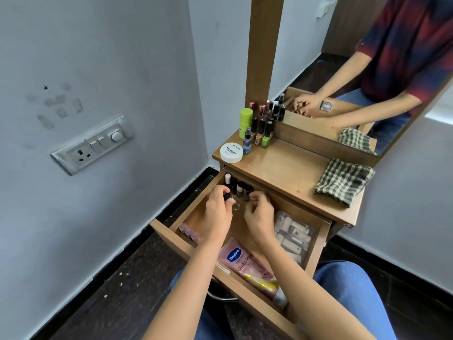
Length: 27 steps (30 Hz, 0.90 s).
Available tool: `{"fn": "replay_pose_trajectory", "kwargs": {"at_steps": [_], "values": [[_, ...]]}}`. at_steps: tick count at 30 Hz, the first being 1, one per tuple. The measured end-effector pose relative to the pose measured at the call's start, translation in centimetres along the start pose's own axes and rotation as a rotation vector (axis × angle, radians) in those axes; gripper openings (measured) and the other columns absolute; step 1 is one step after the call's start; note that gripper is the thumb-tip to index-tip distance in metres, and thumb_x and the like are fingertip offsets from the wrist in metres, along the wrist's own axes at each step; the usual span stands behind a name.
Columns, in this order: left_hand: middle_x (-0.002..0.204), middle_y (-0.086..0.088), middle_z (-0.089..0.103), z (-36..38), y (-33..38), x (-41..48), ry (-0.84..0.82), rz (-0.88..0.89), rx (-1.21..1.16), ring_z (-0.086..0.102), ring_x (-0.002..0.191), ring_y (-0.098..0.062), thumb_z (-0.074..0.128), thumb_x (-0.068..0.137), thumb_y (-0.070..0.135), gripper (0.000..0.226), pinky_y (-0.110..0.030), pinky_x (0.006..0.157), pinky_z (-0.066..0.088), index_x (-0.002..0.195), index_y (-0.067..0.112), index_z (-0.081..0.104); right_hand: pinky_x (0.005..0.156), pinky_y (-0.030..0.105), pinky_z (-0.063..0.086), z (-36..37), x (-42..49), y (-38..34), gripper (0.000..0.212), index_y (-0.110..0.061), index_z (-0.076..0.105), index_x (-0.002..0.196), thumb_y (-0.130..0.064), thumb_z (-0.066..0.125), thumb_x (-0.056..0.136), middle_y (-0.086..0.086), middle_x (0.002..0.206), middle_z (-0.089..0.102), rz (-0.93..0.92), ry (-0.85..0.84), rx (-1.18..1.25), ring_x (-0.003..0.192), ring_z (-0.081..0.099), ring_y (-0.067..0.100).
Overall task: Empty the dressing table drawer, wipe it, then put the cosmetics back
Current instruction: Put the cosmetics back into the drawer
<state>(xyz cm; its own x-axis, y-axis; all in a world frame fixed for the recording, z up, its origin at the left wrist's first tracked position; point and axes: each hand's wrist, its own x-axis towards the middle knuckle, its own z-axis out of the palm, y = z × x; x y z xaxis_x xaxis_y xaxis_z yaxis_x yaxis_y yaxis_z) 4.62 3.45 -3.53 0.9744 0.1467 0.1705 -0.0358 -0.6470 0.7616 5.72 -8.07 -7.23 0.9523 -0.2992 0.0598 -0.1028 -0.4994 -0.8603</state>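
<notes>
The wooden drawer (pixel 163 229) is pulled out below the dressing table top (pixel 289 168). Both my hands are inside it near the back left corner. My left hand (pixel 218 212) is closed on a small dark-capped bottle (pixel 230 197). My right hand (pixel 259 214) has its fingers pinched together beside the row of nail polish bottles (pixel 241 186); I cannot see anything in it. A pink Vaseline tube (pixel 245 263), a clear pouch of small tubes (pixel 293 233) and pink-capped bottles (pixel 188 232) lie in the drawer.
On the table top stand several nail polishes and sprays (pixel 262 126), a green bottle (pixel 245 120) and a white nail polish remover jar (pixel 231 152). A green checked cloth (pixel 343 181) lies at the right. The mirror (pixel 343 69) rises behind. A wall with a switchboard (pixel 93 144) is on the left.
</notes>
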Motion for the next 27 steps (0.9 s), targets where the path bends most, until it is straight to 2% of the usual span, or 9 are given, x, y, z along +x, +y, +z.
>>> {"fn": "replay_pose_trajectory", "kwargs": {"at_steps": [2, 4, 5, 9, 11, 15, 17, 21, 27], "values": [[0.113, -0.008, 0.062, 0.0, 0.1, -0.1, -0.005, 0.006, -0.001, 0.062, 0.100, -0.017, 0.059, 0.093, 0.013, 0.023, -0.018, 0.075, 0.044, 0.115, 0.012, 0.053, 0.085, 0.020, 0.048, -0.9, -0.5, -0.1, 0.033, -0.013, 0.057, 0.117, -0.004, 0.060, 0.085, -0.002, 0.109, 0.058, -0.138, -0.145, -0.012, 0.097, 0.055, 0.009], [0.115, -0.008, 0.062, -0.1, 0.2, -0.1, -0.013, 0.010, -0.004, 0.061, 0.106, -0.017, 0.060, 0.093, 0.014, 0.024, -0.018, 0.078, 0.045, 0.116, 0.012, 0.053, 0.081, 0.011, 0.046, -1.3, -0.9, -0.1, 0.039, -0.013, 0.055, 0.121, -0.006, 0.064, 0.084, -0.004, 0.108, 0.054, -0.235, -0.288, -0.052, 0.095, 0.053, 0.007], [0.116, -0.008, 0.061, -0.1, 0.2, -0.2, -0.021, 0.012, -0.009, 0.060, 0.108, -0.018, 0.060, 0.093, 0.015, 0.024, -0.019, 0.080, 0.046, 0.116, 0.012, 0.053, 0.078, 0.009, 0.045, -1.3, -1.0, -0.1, 0.040, -0.014, 0.055, 0.122, -0.008, 0.065, 0.084, -0.004, 0.107, 0.052, -0.262, -0.308, -0.078, 0.093, 0.053, 0.006], [0.116, -0.008, 0.063, 0.0, 0.2, -0.3, -0.089, 0.030, -0.020, 0.061, 0.108, -0.020, 0.063, 0.091, 0.018, 0.028, -0.032, 0.088, 0.054, 0.117, 0.014, 0.053, 0.085, 0.028, 0.052, -1.1, -1.0, 0.2, 0.031, -0.013, 0.058, 0.117, -0.010, 0.066, 0.086, 0.002, 0.109, 0.057, -0.256, -0.237, -0.128, 0.094, 0.056, 0.014], [0.112, -0.007, 0.065, 0.2, 0.3, -0.4, -0.100, 0.045, -0.028, 0.063, 0.104, -0.018, 0.065, 0.089, 0.016, 0.031, -0.033, 0.089, 0.055, 0.118, 0.014, 0.053, 0.086, 0.034, 0.052, -1.1, -0.9, 0.3, 0.031, -0.014, 0.059, 0.116, -0.011, 0.066, 0.086, 0.005, 0.112, 0.061, -0.242, -0.196, -0.184, 0.099, 0.059, 0.019], [0.103, -0.003, 0.067, 0.2, 0.3, -0.4, -0.021, 0.038, -0.054, 0.065, 0.095, -0.016, 0.064, 0.089, 0.009, 0.026, -0.025, 0.083, 0.053, 0.113, 0.010, 0.055, 0.088, 0.032, 0.051, -1.3, -0.8, 1.0, 0.036, -0.012, 0.059, 0.123, -0.010, 0.065, 0.088, 0.008, 0.116, 0.064, -0.056, -0.092, -0.163, 0.105, 0.062, 0.024], [0.102, -0.003, 0.066, 0.3, 0.2, -0.3, -0.020, 0.029, -0.045, 0.064, 0.094, -0.015, 0.062, 0.090, 0.009, 0.023, -0.024, 0.081, 0.053, 0.113, 0.010, 0.055, 0.091, 0.036, 0.051, -1.2, -0.5, 1.2, 0.036, -0.012, 0.058, 0.123, -0.009, 0.065, 0.088, 0.010, 0.120, 0.063, 0.022, -0.062, -0.155, 0.107, 0.061, 0.026], [0.100, -0.002, 0.066, 0.6, -0.2, -0.3, -0.053, 0.060, 0.002, 0.065, 0.091, -0.015, 0.061, 0.092, 0.012, 0.021, -0.029, 0.080, 0.056, 0.111, 0.013, 0.055, 0.091, 0.040, 0.051, -0.9, 0.1, 1.0, 0.035, -0.012, 0.055, 0.122, -0.006, 0.062, 0.089, 0.012, 0.120, 0.061, 0.091, -0.015, -0.154, 0.109, 0.059, 0.030], [0.101, -0.001, 0.066, 0.8, -0.5, -0.2, -0.065, 0.057, 0.024, 0.064, 0.091, -0.013, 0.060, 0.093, 0.015, 0.021, -0.025, 0.078, 0.056, 0.112, 0.014, 0.054, 0.086, 0.041, 0.054, -0.5, 0.6, 0.9, 0.030, -0.009, 0.055, 0.119, -0.006, 0.061, 0.091, 0.013, 0.113, 0.065, 0.166, 0.016, -0.137, 0.102, 0.063, 0.029]]}}
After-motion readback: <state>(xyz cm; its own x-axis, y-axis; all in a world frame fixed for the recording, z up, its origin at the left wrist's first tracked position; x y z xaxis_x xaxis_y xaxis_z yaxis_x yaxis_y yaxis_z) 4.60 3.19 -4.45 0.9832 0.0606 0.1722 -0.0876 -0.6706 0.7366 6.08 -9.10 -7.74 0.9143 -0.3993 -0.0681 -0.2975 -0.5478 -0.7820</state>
